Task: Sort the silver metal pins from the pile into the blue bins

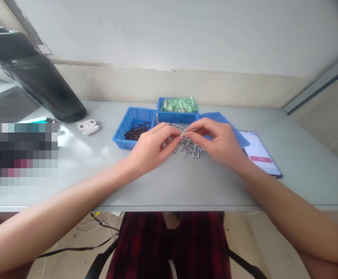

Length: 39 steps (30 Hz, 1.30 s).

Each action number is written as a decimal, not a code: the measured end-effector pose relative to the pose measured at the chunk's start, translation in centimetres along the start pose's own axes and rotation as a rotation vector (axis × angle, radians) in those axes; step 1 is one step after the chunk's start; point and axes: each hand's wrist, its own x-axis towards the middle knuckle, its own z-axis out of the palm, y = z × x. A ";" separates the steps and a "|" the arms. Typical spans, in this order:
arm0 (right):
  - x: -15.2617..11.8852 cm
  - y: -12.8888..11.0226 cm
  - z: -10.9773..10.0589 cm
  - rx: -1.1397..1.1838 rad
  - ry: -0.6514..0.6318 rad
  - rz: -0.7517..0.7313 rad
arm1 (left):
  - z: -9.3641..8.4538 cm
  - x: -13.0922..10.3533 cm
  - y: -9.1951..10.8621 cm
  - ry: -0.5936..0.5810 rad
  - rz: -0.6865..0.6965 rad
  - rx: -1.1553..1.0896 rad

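While both hands are meeting over the pile of metal pins (186,145) on the tabletop (186,182), the left hand (151,149) and right hand (215,141) are pinching one pin (190,131) between fingertips, best kept level and low above the pile.

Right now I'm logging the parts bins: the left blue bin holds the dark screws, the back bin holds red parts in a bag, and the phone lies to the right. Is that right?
One detail is off. The head view shows the back bin holding green parts in a bag, not red. The left blue bin does hold dark screws, and the phone lies to the right.
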 end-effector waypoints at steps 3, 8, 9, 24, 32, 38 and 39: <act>0.0 0.1 -0.2 -0.111 0.000 -0.070 | -0.1 0.1 0.1 0.028 -0.033 -0.003; 0.1 0.5 -0.5 -0.220 -0.046 -0.136 | 0.0 0.3 0.0 0.041 -0.099 -0.015; 0.1 0.6 -0.6 -0.226 -0.047 -0.138 | 0.0 0.3 -0.1 0.040 -0.106 -0.017; 1.9 3.4 -3.0 0.071 0.240 0.057 | -0.7 0.3 0.2 0.058 0.037 -0.001; 2.6 6.2 -4.6 -0.157 0.358 0.164 | -0.7 -0.1 0.3 -0.055 0.110 0.057; 2.8 6.9 -4.2 -0.331 0.254 0.263 | -0.8 0.5 0.3 -0.079 0.273 0.047; 2.8 6.9 -4.3 -0.342 0.231 0.277 | -1.0 0.5 0.5 -0.085 0.336 0.024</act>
